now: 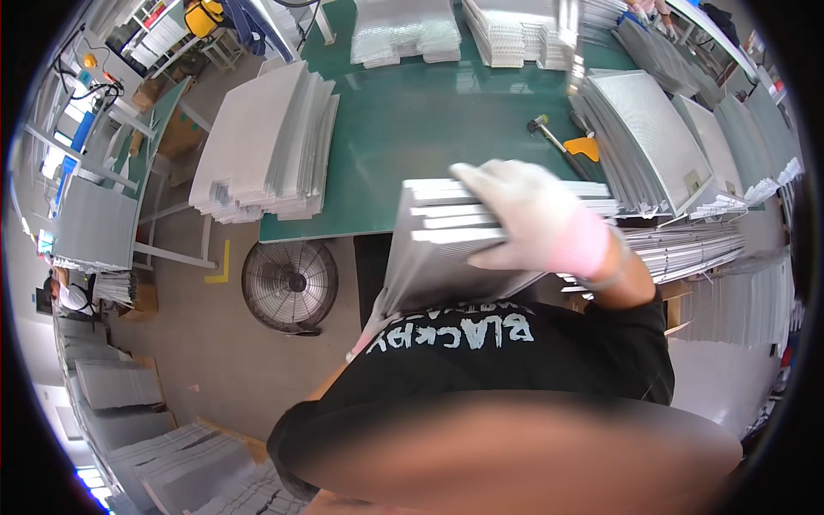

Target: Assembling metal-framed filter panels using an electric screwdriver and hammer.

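Note:
Several thin silver panels (421,262) with white-grey frame edges and fine mesh faces stand in a bundle against the front of my body. They overlap the near edge of the green table (403,120). My right hand (536,210), in a white glove with a pink cuff, is closed over the upper right part of the bundle, thumb and fingers spanning the frame edges. My left hand (369,333) is low at the bundle's left side. Only a bit of its pink cuff and glove shows; the panels and my shirt hide its fingers.
Mesh panel stacks stand on the table at left (262,142), at the back (405,33) and at right (648,129). A hammer (554,137) and an orange-yellow flat piece (583,148) lie near the right stack. A round floor fan (292,286) stands left of me.

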`<state>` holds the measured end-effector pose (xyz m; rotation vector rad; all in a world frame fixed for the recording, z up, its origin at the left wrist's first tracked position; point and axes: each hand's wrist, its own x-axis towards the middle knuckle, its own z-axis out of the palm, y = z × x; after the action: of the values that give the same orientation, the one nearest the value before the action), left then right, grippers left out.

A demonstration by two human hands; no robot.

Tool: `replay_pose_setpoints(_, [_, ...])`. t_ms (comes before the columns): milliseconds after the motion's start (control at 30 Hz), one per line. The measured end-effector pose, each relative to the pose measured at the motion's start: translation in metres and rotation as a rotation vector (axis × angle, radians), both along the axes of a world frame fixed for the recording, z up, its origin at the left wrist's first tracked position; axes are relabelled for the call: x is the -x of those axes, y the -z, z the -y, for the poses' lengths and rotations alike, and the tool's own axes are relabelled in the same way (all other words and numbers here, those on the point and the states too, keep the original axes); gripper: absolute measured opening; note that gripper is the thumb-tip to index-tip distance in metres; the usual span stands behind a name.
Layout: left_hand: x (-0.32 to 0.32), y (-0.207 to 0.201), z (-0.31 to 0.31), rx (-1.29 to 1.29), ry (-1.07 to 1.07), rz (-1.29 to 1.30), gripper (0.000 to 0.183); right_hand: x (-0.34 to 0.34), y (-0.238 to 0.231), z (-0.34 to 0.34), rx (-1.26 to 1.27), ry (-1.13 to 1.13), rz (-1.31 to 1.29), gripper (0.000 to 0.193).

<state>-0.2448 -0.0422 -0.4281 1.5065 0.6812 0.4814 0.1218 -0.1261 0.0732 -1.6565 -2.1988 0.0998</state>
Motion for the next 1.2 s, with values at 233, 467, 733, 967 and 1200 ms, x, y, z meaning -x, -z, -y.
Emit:
replay_pose_setpoints(233, [-0.081, -0.303, -0.023, -0.380, -0.238, 0.437, 0.132, 0.043, 0.055, -0.046, -0.062, -0.110, 0.079, 0.079])
replay_pose_setpoints(467, [-0.111, -0.309, -0.075, -0.094, -0.092, 0.486, 0.119, -0.023, 0.040, 0.019, -0.360, 0.098, -0.067, 0.099])
replay_pose_setpoints(733, [-0.127, -0.316, -0.077, -0.017, -0.069, 0.569, 0.113, -0.056, 0.224, 0.037, -0.112, 0.315, -1.565, 0.106])
replay_pose_setpoints(967, [-0.123, -0.340, -0.078, -0.291, -0.021, 0.666, 0.140, -0.075, 0.175, 0.041, -0.094, 0.141, -0.829, 0.099])
replay_pose_setpoints(1200, [-0.133, -0.312, -0.067, -0.294, -0.001, 0.547, 0.135, -0.069, 0.166, 0.032, -0.238, 0.199, -1.252, 0.142])
